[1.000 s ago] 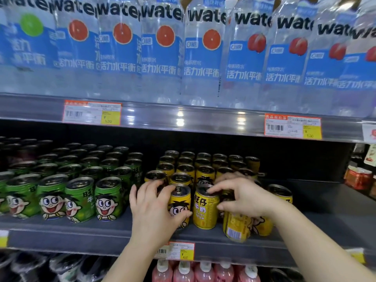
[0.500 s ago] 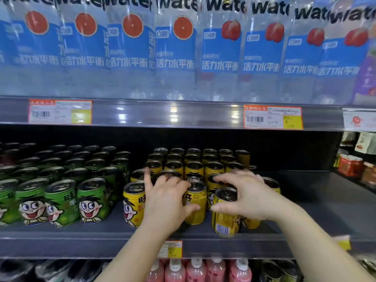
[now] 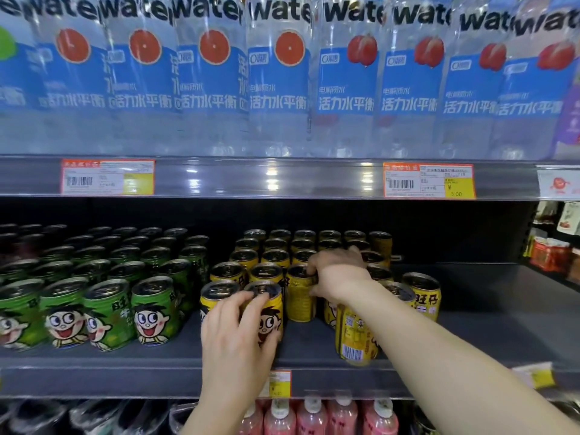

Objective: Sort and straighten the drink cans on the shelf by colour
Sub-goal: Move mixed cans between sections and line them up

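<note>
Cans fill the middle shelf [image 3: 94, 359] of a shop rack, already split by colour: green cans [image 3: 150, 312] on the left, yellow cans [image 3: 282, 246] just beside them toward the centre, with bare shelf to the right.

The left hand [image 3: 233, 337] wraps its fingers over the rim and side of a front-row yellow can [image 3: 268, 315], whose cartoon face looks outward. The right hand [image 3: 337, 274] reaches further back and pinches the top rim of a second-row yellow can [image 3: 299, 293], which shows plain print, not the face.

Judging by look, these are small, sealed metal cans: rigid, smooth and rather slippery, with some weight if full. They probably dent if squeezed hard and tip easily when knocked, since they stand close together. The safest hold is likely round the upper wall or by the top rim, turning each in place so the face looks forward.

Green cans: four plainly show faces in the front row, with a fifth partly cut off at the left edge; rows behind run several deep and cannot be counted surely. Yellow cans: roughly two dozen tops show, some hidden by the right arm. One yellow can [image 3: 356, 340] stands forward near the shelf edge, barcode facing out; another [image 3: 423, 296] stands at the group's right edge.

Above, a row of water bottles [image 3: 282, 73]; below, pink bottles [image 3: 314, 416].
</note>
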A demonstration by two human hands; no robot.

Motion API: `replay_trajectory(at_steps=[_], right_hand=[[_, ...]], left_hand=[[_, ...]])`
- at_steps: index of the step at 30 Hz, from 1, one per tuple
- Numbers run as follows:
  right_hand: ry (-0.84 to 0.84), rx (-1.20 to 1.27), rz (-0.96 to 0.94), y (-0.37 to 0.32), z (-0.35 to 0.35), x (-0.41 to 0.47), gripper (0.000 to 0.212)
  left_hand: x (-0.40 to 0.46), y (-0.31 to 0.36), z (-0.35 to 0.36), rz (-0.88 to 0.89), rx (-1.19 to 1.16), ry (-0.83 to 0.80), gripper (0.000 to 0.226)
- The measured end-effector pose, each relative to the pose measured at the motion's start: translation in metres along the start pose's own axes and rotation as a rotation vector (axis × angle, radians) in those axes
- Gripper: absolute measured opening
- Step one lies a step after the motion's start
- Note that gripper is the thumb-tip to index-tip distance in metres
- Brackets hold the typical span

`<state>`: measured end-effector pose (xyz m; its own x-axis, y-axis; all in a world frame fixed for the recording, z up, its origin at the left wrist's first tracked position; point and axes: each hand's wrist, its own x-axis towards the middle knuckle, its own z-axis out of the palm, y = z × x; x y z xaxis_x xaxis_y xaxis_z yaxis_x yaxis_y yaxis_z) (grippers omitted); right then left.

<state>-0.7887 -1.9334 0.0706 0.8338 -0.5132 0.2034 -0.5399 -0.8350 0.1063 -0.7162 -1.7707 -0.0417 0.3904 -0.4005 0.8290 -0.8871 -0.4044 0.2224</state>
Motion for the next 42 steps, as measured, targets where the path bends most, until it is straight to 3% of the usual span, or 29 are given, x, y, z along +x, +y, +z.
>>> replay_trajectory(at_steps=[5,9,11,16,22,28,31,34,38,42], right_hand=[[0.101,0.203,0.067,0.033,-0.022,-0.044,0.045],[-0.124,-0.042,0.109,0.058,-0.022,-0.095,0.08],[-0.115,-0.049,0.077,0.055,-0.014,-0.096,0.078],[0.075,0.069,0.033,0.031,0.004,-0.078,0.064],[0.271,0.407,0.092,-0.004,0.046,-0.079,0.068],[0.222,0.735,0.307,-0.016,0.077,-0.087,0.08],[0.21,0.694,0.349,-0.02,0.079,-0.085,0.085],[0.188,0.588,0.36,-0.021,0.075,-0.087,0.078],[0.13,0.652,0.319,-0.016,0.079,-0.088,0.075],[0.288,0.535,0.442,-0.031,0.081,-0.084,0.083]], left_hand=[[0.001,-0.014,-0.009,-0.154,0.067,0.012,0.086],[0.004,-0.022,-0.011,-0.379,0.052,-0.136,0.115],[0.005,-0.02,-0.011,-0.444,-0.069,-0.216,0.119],[0.003,-0.019,-0.011,-0.412,-0.135,-0.22,0.113],[-0.009,-0.019,-0.009,-0.349,-0.146,-0.175,0.118],[-0.008,-0.016,-0.011,-0.427,-0.142,-0.162,0.12],[-0.004,-0.015,-0.013,-0.427,-0.127,-0.165,0.121],[-0.004,-0.013,-0.014,-0.432,-0.122,-0.172,0.121],[-0.005,-0.012,-0.014,-0.44,-0.13,-0.167,0.121],[-0.005,-0.01,-0.016,-0.466,-0.167,-0.146,0.128]])
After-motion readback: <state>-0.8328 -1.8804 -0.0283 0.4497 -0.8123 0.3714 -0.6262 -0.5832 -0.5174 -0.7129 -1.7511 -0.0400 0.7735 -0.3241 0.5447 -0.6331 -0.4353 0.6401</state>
